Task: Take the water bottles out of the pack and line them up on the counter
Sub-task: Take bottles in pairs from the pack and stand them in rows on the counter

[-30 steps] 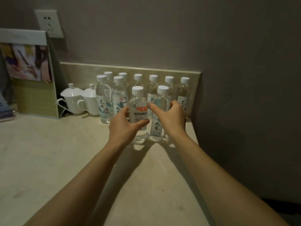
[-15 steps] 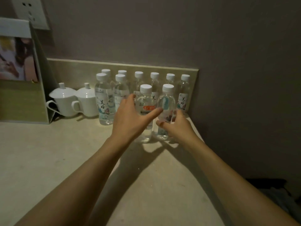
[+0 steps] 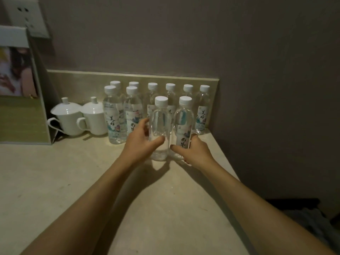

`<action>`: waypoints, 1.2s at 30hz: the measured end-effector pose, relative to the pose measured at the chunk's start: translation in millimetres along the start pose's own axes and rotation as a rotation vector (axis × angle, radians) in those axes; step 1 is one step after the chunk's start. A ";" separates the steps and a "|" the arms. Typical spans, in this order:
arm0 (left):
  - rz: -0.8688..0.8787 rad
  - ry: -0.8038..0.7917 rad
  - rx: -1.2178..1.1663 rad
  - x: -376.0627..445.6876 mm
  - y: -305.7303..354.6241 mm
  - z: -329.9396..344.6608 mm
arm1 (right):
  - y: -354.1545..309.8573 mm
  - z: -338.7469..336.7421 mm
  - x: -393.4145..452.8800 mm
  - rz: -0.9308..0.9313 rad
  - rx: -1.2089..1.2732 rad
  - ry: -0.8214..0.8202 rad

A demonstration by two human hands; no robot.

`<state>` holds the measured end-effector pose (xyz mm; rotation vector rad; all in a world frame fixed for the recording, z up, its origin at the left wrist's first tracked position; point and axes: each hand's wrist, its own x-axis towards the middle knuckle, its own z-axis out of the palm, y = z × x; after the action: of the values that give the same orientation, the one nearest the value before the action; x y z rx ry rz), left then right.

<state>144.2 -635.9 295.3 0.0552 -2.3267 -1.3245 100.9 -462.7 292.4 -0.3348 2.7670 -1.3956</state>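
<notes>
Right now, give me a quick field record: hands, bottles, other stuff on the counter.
left hand: wrapped around the front-left bottle, low on its body
right hand: gripping the front-right bottle at its label
front bottles: upright, side by side, bases on the counter
bottle count: ten visible, white caps, all upright
rows: six at the backsplash, two mid-left, two in front
cups: two lidded white ones, left of the bottles
pack: not in view

Six bottles (image 3: 170, 100) are lined up along the counter's (image 3: 55, 181) back edge, toward its right corner. Two bottles (image 3: 122, 115) are set before them at the left, and two more (image 3: 171, 126) nearer the front, side by side. Two lidded cups (image 3: 81, 118) are placed left of the bottles, and a stand (image 3: 22, 100) further left.
</notes>
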 end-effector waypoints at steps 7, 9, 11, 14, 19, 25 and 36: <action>-0.118 0.153 0.322 -2.7 8.8 18.0 | 2.1 -3.0 9.3 -0.005 -0.060 -0.016; -0.084 0.217 0.375 -1.9 10.1 18.6 | 3.8 -4.8 12.2 -0.007 -0.041 -0.022; -0.039 0.216 0.337 0.5 8.8 17.8 | 4.7 -6.2 14.4 -0.015 -0.035 -0.037; -0.009 0.110 0.173 2.6 7.0 10.3 | 5.3 -6.5 17.5 -0.030 -0.023 -0.053; -0.039 -0.018 0.029 4.3 6.4 10.3 | 5.9 -3.0 21.7 -0.051 -0.027 -0.042; -0.041 0.212 0.298 7.4 7.6 20.2 | 7.1 -1.5 23.4 -0.068 -0.004 -0.052; -0.071 0.166 0.515 -3.9 -4.8 14.3 | 6.0 6.2 24.9 -0.086 -0.035 0.011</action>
<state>140.9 -625.9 283.8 0.3964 -2.4736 -0.6880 76.2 -469.2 285.7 -0.4544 2.8211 -1.3713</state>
